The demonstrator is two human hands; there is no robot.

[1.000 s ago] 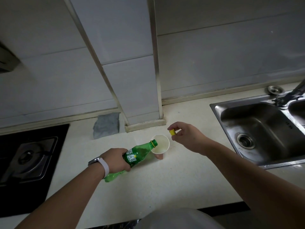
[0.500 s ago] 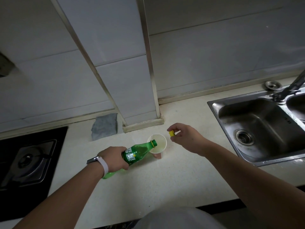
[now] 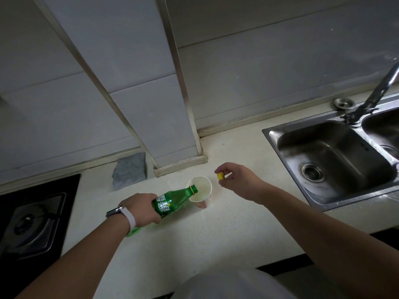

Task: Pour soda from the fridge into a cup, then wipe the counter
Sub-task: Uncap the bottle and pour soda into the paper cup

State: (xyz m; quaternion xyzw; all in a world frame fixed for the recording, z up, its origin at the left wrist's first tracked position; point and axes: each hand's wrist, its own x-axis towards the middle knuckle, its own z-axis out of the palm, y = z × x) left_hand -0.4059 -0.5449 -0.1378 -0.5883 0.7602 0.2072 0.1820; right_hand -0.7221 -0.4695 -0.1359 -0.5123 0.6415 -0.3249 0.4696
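Here, the left hand [image 3: 143,209] is closing its grip around the lower body of the green plastic soda bottle [image 3: 173,200]. The bottle is lying tilted almost level, with its open mouth over the near rim of the white paper cup [image 3: 209,184], which is standing on the pale speckled counter [image 3: 194,244]. The right hand [image 3: 239,181] is hovering just beside the cup, its grip pinching the small yellow bottle cap [image 3: 220,176] between thumb and fingertips. For a clean pour, the bottle's base is best being raised slowly, with the mouth staying inside the rim rather than leaning on it, since a light paper cup is probably tipping easily. A folded grey cloth [image 3: 129,170] is lying against the wall to the left, well apart from the cup, within reach for the wiping. The stream itself is not showing clearly, whether mouth and rim are touching cannot be told, the left hand is hiding part of the bottle, and the frame is cutting off the stainless steel sink [image 3: 272,132] at the right.
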